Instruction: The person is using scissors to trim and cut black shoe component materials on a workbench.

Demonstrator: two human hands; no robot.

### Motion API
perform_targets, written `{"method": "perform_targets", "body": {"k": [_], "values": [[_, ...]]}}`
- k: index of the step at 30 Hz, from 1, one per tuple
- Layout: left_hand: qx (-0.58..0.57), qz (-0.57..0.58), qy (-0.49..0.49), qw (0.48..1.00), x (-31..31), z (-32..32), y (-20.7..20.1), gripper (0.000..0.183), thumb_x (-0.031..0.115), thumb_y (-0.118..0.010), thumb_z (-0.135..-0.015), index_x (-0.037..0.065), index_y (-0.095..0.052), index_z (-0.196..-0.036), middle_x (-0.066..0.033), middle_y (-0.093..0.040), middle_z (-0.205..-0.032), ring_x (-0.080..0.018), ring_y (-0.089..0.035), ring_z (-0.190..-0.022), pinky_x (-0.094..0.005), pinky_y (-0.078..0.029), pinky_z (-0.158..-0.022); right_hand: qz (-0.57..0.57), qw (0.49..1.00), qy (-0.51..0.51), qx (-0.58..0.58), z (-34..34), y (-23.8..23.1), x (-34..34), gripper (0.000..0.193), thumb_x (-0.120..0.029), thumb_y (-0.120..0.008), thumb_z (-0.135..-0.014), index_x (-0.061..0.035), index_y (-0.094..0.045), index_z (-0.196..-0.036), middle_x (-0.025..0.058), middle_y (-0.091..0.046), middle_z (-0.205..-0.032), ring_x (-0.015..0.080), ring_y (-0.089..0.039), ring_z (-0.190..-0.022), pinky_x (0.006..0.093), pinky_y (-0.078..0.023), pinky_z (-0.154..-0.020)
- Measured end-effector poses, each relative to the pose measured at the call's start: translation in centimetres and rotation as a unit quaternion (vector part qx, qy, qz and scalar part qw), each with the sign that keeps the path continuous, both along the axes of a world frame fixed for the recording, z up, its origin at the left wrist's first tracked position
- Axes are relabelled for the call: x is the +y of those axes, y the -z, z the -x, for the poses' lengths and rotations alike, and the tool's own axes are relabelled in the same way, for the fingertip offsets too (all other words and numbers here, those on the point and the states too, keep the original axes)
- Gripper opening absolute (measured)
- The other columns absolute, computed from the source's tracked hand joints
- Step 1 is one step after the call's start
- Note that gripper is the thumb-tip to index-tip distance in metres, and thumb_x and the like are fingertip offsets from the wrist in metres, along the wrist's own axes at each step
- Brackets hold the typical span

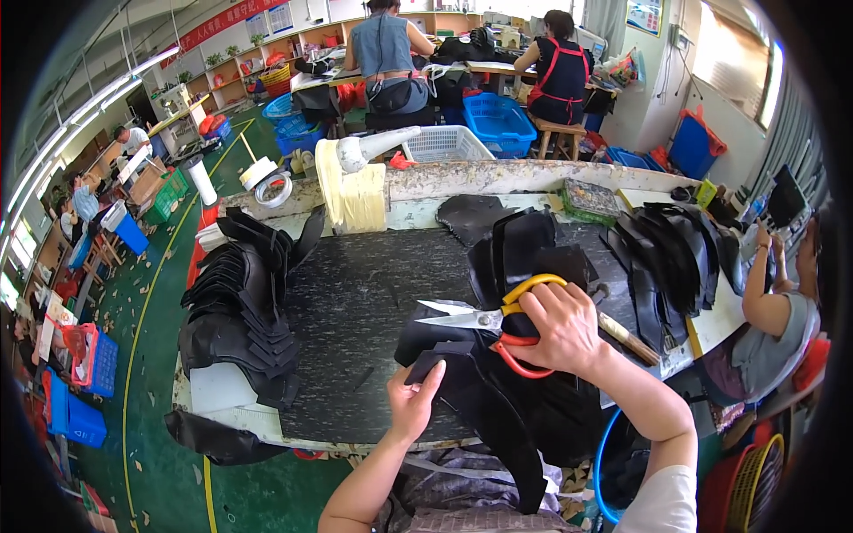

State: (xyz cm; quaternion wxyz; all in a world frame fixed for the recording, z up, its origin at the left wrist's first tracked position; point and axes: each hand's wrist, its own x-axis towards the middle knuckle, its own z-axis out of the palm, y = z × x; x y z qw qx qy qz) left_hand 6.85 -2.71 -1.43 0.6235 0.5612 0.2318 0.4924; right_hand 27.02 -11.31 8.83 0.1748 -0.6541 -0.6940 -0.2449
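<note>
My right hand [564, 329] grips a pair of scissors [480, 318] with one yellow and one red handle loop. Their blades are spread and point left, above a black piece. Between thumb and fingers, my left hand [411, 400] pinches the edge of a black leather-like piece [484, 391], just below the blades. That piece hangs over the table's near edge toward my lap. More black pieces [524, 244] lie in a pile behind the scissors. Beside my right hand rests a tool with a wooden handle [629, 339], its head partly hidden by my hand.
Overlapping black pieces line the left side [235, 306] and right side [662, 266] of the table, around a dark work mat [342, 302]. At the far edge stands a pale yellow roll [360, 195]. A blue-rimmed bin [604, 471] is below right. One person [773, 329] sits at right, two beyond.
</note>
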Motion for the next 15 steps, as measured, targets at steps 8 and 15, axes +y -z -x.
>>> {"method": "perform_targets", "body": {"k": [8,15], "values": [[0.029,-0.048,0.014,0.998,0.2,0.0,0.3,0.020,0.012,-0.063,-0.090,0.002,-0.061,-0.073,0.0079,-0.040,-0.058,-0.0017,-0.032,-0.053,-0.0242,-0.021,-0.048,0.049,0.991,-0.090,0.089,-2.0,0.3,-0.4,0.041,-0.040,-0.076,-0.072,-0.0059,-0.057,-0.084,0.0074,-0.059,-0.068,0.0266,-0.061,-0.057,0.0353,-0.048,-0.052],[0.015,-0.024,0.027,0.999,0.1,-0.3,0.7,0.009,0.010,-0.065,-0.088,0.002,-0.067,-0.083,-0.0011,-0.055,-0.077,-0.0057,-0.046,-0.068,-0.0233,-0.034,-0.059,0.095,0.867,-0.038,0.488,0.9,0.5,1.0,0.035,-0.017,-0.082,-0.072,-0.0012,-0.053,-0.086,0.0048,-0.062,-0.072,0.0078,-0.057,-0.065,0.0262,-0.047,-0.060]]}}
